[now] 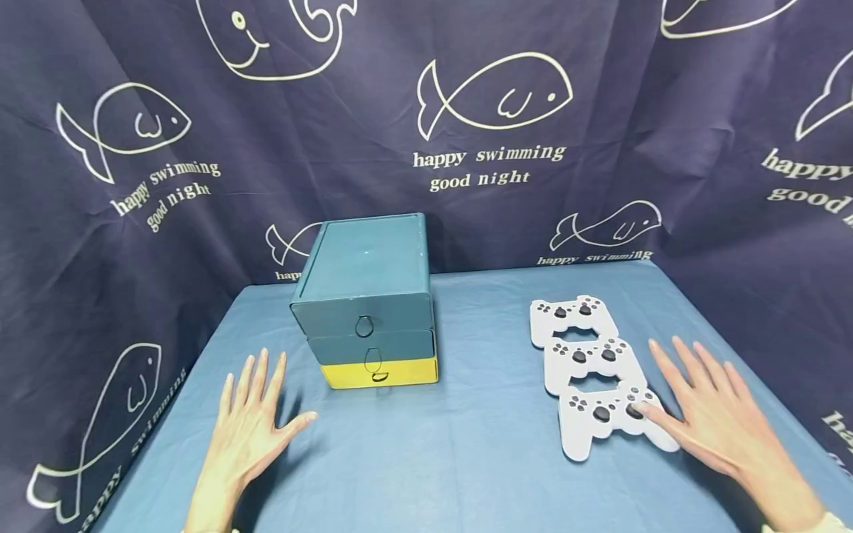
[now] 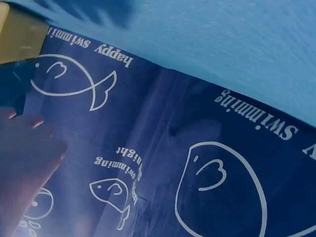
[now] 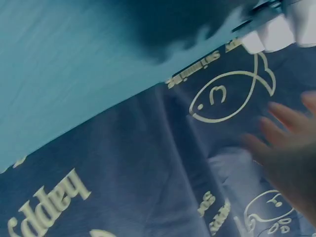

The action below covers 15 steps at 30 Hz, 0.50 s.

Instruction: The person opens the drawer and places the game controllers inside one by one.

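Observation:
Three white game controllers [image 1: 595,363] with dark sticks lie in an overlapping column at the right of the table. The right hand [image 1: 723,422], fingers spread and holding nothing, is beside them, its thumb over the nearest controller in the head view. The left hand [image 1: 246,429] is also spread and empty, with its shadow on the cloth, left of and nearer than a drawer box [image 1: 363,259]. The box has two blue-green drawers above a yellow one [image 1: 400,374], each with a small loop pull. Both wrist views show part of a hand [image 2: 24,163] [image 3: 291,153] at the edge.
A blue cloth [image 1: 466,444] covers the table. Dark blue curtains [image 1: 493,222] with white fish drawings and lettering stand behind it and along both sides. The drawer box stands at the back left, near the rear curtain.

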### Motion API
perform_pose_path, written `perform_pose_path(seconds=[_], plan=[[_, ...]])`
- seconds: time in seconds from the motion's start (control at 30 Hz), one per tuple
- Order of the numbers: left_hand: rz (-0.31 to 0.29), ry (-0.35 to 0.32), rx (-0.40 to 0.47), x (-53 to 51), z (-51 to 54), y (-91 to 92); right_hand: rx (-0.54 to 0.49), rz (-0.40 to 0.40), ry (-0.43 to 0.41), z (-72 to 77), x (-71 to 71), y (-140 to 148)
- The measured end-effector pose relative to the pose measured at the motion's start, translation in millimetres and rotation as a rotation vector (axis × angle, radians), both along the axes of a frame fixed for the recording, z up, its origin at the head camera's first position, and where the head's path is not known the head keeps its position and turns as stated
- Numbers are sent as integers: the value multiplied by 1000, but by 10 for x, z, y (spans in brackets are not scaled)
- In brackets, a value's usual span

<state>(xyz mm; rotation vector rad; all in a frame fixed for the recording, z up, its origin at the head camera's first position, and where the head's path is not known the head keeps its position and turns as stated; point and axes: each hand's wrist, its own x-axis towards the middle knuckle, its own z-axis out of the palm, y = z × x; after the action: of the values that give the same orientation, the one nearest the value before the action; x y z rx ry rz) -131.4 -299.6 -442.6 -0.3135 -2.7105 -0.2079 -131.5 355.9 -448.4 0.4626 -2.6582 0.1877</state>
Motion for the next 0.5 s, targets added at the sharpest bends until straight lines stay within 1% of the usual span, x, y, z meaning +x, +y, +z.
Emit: perform_pose_path(seconds=[0.07,0.13,0.2,0.27,0.3,0.37,0.43,0.5], plan=[[-18,34,24,-21,29,10,-45,58,129,68,-36,-124],[-33,69,73,-44,65,32,-113,143,308,138,-86,-286],[-38,104,138,-70,104,67,-175,233,495,205,-134,-471],[-43,151,219,-98,147,110,-223,325,650,268,-168,-661],[-41,178,261,-108,169,133,-245,371,710,293,-180,-755],[-33,242,345,-126,215,177,-269,446,763,341,-182,-929],[-26,300,432,-137,267,215,-286,514,776,370,-179,-1089],[-19,349,505,-147,323,250,-301,578,769,387,-185,-1235]])
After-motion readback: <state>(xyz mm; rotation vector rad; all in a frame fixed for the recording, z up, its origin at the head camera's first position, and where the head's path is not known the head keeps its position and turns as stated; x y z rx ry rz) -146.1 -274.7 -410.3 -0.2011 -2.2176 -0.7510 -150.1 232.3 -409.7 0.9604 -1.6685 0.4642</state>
